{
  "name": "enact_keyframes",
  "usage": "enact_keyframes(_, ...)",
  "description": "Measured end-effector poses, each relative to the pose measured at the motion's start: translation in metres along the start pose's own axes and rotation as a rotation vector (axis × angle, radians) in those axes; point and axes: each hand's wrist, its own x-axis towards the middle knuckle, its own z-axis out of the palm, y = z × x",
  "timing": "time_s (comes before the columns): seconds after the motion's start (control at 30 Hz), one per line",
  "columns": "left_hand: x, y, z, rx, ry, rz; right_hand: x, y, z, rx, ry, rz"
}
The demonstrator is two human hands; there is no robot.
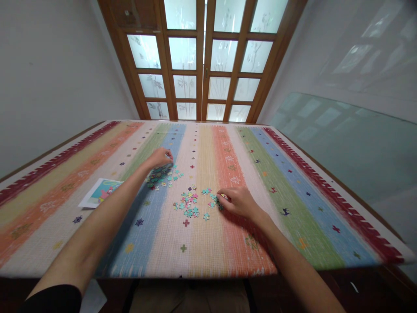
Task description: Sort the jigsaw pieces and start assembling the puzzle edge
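Whether the curled left hand (pixel 159 157) pinches a piece cannot be told; it touches the far heap of small teal cardboard puzzle pieces (pixel 162 177) on the striped woven tabletop (pixel 293 208). The right hand (pixel 237 201) nips a tiny piece beside the nearer scattered pink-and-teal pieces (pixel 190 204). A printed reference picture card (pixel 101 192) lies left.

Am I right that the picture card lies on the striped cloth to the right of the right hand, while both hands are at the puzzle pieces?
Not quite: the head view shows the picture card lying left of the left hand, not right of the right hand. The rest holds: it lies on the striped cloth, both hands at puzzle pieces.
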Motion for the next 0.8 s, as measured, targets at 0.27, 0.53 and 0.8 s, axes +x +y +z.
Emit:
enact_keyframes(0.27, -0.032, 0.003, -0.022, -0.088, 0.257, 0.065, 0.001, 0.000, 0.000, -0.009, -0.002, 0.007)
enact_keyframes(0.53, -0.085, 0.024, -0.010, -0.199, 0.347, 0.162, 0.001, 0.000, 0.001, -0.005, 0.020, 0.009)
enact_keyframes(0.8, -0.114, 0.048, 0.038, -0.281, 0.102, 0.389, 0.002, 0.000, 0.001, -0.038, -0.011, 0.048)
